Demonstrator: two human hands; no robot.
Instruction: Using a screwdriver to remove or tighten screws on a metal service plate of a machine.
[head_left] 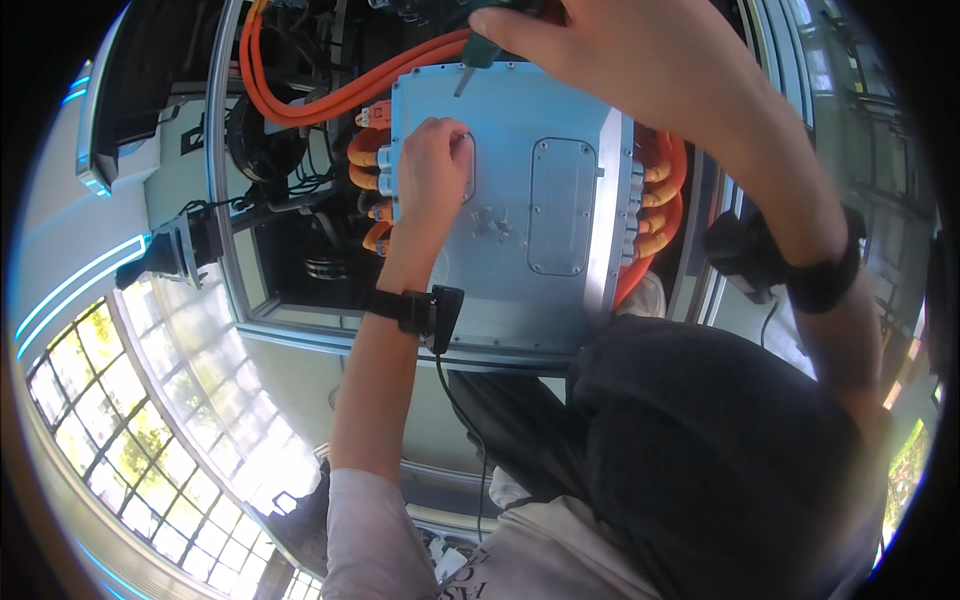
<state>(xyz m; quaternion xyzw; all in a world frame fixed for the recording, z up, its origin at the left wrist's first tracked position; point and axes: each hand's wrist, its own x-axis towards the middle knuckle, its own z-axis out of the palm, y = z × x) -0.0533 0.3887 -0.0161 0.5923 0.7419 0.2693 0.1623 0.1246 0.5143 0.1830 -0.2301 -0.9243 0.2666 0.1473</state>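
Our left hand (pixel 432 165) curls its fingers on the smooth blue metal housing's (pixel 520 260) oval cover plate (pixel 469 170); right hand (pixel 600 50) grips a green-handled screwdriver (pixel 478 55).

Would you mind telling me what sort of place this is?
Probably a vehicle workshop: an open compartment holds a flat grey-blue metal housing fed by thick orange cables, and the right hand holds a green-handled tool.

Pale blue metal housing (pixel 520 200), bright orange cables (pixel 300 105), black wrist straps (pixel 400 305), dark green tool handle (pixel 480 50)
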